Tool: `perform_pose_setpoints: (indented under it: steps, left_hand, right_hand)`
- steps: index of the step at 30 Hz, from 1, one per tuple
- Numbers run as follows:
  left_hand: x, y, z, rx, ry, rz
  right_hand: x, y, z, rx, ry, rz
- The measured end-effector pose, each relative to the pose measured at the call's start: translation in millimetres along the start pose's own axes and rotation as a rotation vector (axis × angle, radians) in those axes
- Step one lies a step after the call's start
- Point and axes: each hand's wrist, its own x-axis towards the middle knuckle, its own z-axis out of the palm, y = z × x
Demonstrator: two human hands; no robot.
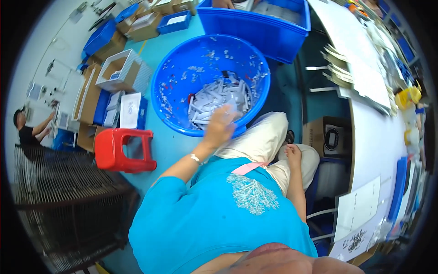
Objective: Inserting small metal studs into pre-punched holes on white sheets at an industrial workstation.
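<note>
A large round blue tub (pixel 164 105) stands on the floor in front of my knees. Inside lies a heap of white plastic pieces (pixel 212 102), and small pale bits cling to its wall. Over the tub's near rim, my left hand (pixel 220 124) is smeared by motion, so whether its fingers hold a piece cannot be made out. By my right knee, my right hand (pixel 294 154) rests low with its fingers curled in. What those fingers hold, if anything, is hidden.
Left of the tub are a red plastic stool (pixel 109 148), a white carton (pixel 119 73) and blue bins. A big blue crate (pixel 251 32) stands beyond. Along the right runs a white table (pixel 374 146) with papers. Another person (pixel 29 130) works at far left.
</note>
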Motion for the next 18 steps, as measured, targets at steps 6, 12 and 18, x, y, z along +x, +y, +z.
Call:
perform_pose_setpoints:
  steps: [6, 12, 18]
  left_hand:
    - [-71, -152, -49, 0.379, 0.516, -0.731]
    - [-116, -201, -41, 0.235, 0.784, -1.054]
    - [-84, -166, -32, 0.084, 0.722, -1.101]
  right_hand:
    - [9, -12, 5, 0.038, 0.151, 0.039]
    - [18, -45, 27, 0.17, 0.116, -0.029]
    - [43, -23, 24, 0.053, 0.166, -0.038]
